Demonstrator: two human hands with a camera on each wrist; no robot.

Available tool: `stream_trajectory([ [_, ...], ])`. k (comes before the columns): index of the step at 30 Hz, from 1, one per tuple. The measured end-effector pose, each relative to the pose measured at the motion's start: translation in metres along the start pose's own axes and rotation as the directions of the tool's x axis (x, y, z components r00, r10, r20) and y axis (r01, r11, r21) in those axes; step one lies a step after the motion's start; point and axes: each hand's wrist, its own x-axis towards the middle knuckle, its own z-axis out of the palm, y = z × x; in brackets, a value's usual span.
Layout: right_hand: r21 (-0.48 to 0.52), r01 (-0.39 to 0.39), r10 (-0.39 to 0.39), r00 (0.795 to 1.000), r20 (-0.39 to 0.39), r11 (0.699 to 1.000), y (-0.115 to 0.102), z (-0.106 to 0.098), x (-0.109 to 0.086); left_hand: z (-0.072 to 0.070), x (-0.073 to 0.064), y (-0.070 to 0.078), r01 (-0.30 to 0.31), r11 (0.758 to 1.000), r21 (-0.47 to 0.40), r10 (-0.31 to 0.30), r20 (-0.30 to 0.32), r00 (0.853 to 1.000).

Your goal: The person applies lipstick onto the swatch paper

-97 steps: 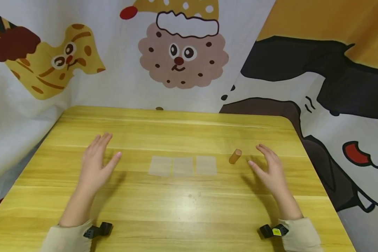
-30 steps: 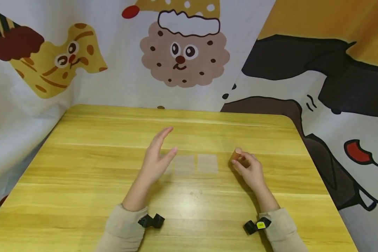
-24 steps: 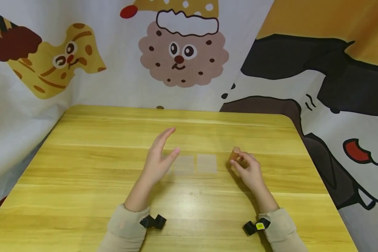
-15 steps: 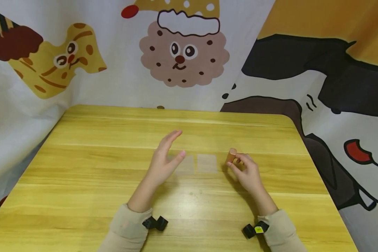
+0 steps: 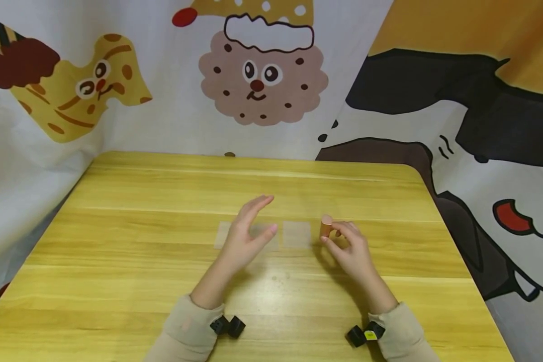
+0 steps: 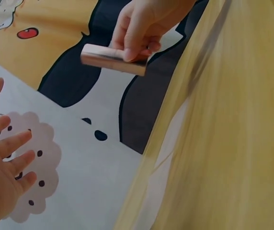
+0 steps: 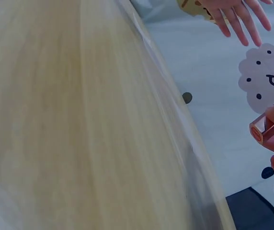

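My right hand pinches a shiny copper-coloured lipstick tube between thumb and fingers, just right of the sheets. In the right wrist view a round reddish mark shows on the end of the lipstick tube; the left wrist view shows its long side. My left hand holds nothing, its fingers extended and thumb apart, above the left and middle sheets. Three pale translucent square sheets lie in a row: the left sheet and middle sheet are partly hidden by that hand, while the right sheet shows whole.
The sheets lie on a yellow wood-grain table. Behind it hangs a white curtain with cartoon prints. Each sleeve cuff has a small black camera, a left camera and a right camera.
My right hand has taken hold of the lipstick tube, which stood on the table, and moved it left towards the sheets. My left hand has come rightward over the sheets.
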Motion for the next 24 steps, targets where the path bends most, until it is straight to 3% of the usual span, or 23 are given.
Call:
stream_trajectory([
  [16,0.012,0.111,-0.111,0.993,0.033,0.994,-0.011,0.004,-0.001,0.021,-0.006,0.002,-0.019,1.0,0.006,0.018,0.064,0.998],
  [24,0.027,0.196,-0.197,0.979,0.057,0.98,-0.013,0.008,-0.001,0.03,-0.01,0.003,-0.021,0.999,0.034,0.017,0.112,0.994],
])
